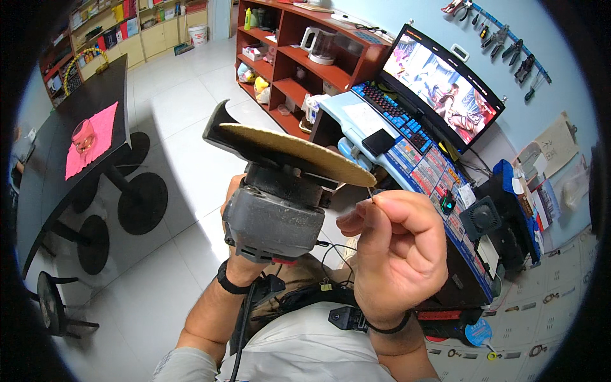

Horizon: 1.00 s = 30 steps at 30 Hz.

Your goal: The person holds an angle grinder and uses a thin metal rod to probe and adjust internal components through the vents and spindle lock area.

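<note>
My left hand (245, 270) is wrapped round a dark grey angle grinder (273, 219), held upright in front of my body; the tool covers most of its fingers. A thin tan disc (296, 150) sits on top of the grinder, with a black curved guard (220, 121) at its far left. Beside the disc's right end, my right hand (407, 254) is closed in a pinch, palm toward me. Between thumb and forefinger it holds a thin needle-like piece (370, 192), whose tip points up at the disc's rim. Whether the tip touches the rim I cannot tell.
On the right, a desk holds a keyboard (398, 114), a phone (378, 142) and a lit monitor (442, 86). A red-brown shelf (286, 89) stands ahead. At left is a black table (44, 178) with a pink cloth (98, 137). A black cable (240, 331) hangs by my left forearm.
</note>
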Each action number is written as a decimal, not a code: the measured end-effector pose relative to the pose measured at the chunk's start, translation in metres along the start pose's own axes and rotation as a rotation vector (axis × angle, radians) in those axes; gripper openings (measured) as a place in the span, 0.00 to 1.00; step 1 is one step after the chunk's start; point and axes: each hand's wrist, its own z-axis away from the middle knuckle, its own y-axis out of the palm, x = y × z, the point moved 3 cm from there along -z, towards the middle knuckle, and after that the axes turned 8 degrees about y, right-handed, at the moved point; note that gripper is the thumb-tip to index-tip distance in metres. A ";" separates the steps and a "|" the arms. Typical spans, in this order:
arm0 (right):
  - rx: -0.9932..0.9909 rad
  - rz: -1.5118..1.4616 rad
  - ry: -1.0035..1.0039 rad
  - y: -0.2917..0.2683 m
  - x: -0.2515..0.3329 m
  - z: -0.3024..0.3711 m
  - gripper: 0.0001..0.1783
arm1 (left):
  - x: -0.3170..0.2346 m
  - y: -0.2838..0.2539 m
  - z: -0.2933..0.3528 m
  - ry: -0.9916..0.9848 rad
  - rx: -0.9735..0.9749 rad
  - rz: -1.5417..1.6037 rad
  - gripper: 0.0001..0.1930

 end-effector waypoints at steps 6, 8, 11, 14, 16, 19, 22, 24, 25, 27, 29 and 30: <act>-0.064 -0.074 0.045 -0.001 0.005 -0.006 0.10 | -0.006 0.000 -0.010 -0.106 -0.033 -0.120 0.23; -0.077 -0.021 -0.019 -0.003 0.009 -0.010 0.10 | -0.008 0.000 -0.010 -0.072 -0.034 -0.119 0.16; -0.075 0.074 -0.046 -0.005 0.010 -0.012 0.10 | -0.012 0.002 -0.011 -0.013 -0.039 -0.167 0.07; -0.055 0.201 -0.105 -0.003 0.012 -0.012 0.11 | 0.008 0.000 0.007 -0.072 -0.134 0.043 0.08; -0.005 0.260 -0.133 -0.004 0.014 -0.008 0.09 | 0.011 -0.002 0.008 -0.127 -0.199 0.276 0.09; 0.038 0.269 -0.136 -0.005 0.015 -0.006 0.07 | -0.010 -0.001 -0.009 -0.036 -0.061 -0.137 0.09; -0.017 0.208 -0.088 -0.001 0.014 -0.009 0.10 | -0.015 0.000 -0.013 -0.016 -0.128 0.006 0.09; -0.074 0.175 -0.047 0.003 0.009 -0.011 0.13 | -0.017 0.000 -0.014 -0.002 -0.116 -0.096 0.10; -0.076 0.139 -0.053 0.003 0.006 -0.012 0.13 | -0.018 0.002 -0.015 0.007 -0.111 -0.124 0.10; -0.051 0.146 -0.052 0.001 0.008 -0.011 0.12 | -0.012 0.004 -0.009 -0.029 -0.140 -0.034 0.11; 0.008 0.167 -0.067 -0.002 0.014 -0.008 0.11 | -0.009 -0.001 0.001 -0.003 -0.050 -0.161 0.11; 0.028 0.163 -0.082 -0.003 0.015 -0.005 0.11 | -0.006 -0.002 0.005 0.006 0.008 -0.244 0.11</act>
